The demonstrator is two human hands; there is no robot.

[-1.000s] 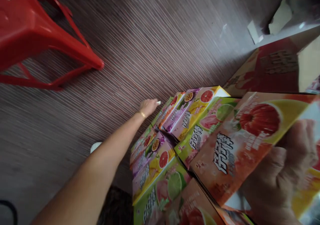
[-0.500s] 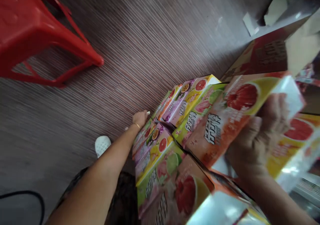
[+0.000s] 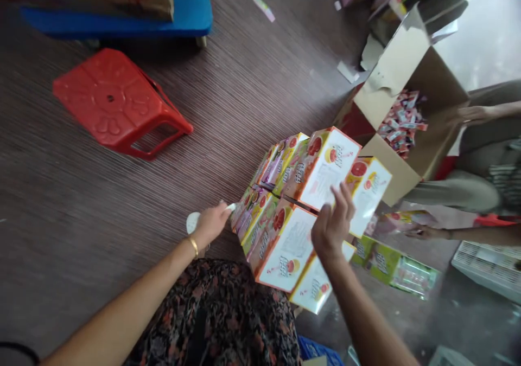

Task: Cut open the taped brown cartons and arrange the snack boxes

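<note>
Head view: beside the open brown cardboard carton [image 3: 445, 84], colourful rectangular printed boxes [image 3: 299, 228] are stacked; nearer it, the right hand [image 3: 334, 225] is held loosely spread, clasping nothing; farther off, the left hand's [image 3: 213, 222] grip cannot be told. By uneven pushing, the boxes could be toppled.

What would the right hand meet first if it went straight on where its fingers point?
The right hand would likely meet the picture's upper rectangular cardboard box with a white, orange-edged end; depth is unclear, so contact is possible.

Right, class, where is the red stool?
In the head view, the red stool is at upper left, below the blue platform and left of the stacked boxes.
</note>
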